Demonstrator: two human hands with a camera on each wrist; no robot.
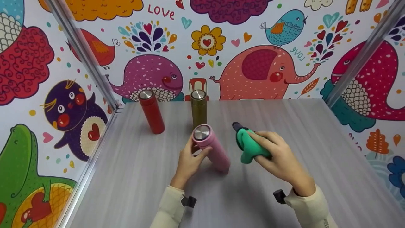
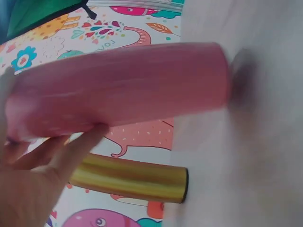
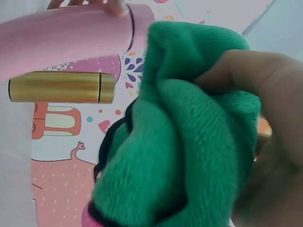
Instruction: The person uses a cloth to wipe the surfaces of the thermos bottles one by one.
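A pink thermos bottle (image 1: 218,155) with a steel-topped lid is gripped near its upper end by my left hand (image 1: 190,161). The bottle leans, its lid tilted toward the left; its base is close to the table in the left wrist view (image 2: 208,80). To its right, my right hand (image 1: 281,155) holds a bunched green cloth (image 1: 250,145) between thumb and fingers. Black edging runs along the cloth in the right wrist view, and a dark tip sticks out at its far end. The cloth is apart from the bottle.
Behind the pink bottle stands an olive-gold thermos bottle (image 1: 199,110), and a red thermos bottle (image 1: 152,114) is further left. Both are upright on the grey table (image 1: 133,177). Printed cartoon panels (image 1: 202,63) with metal corner posts (image 1: 85,53) enclose the table's back and sides.
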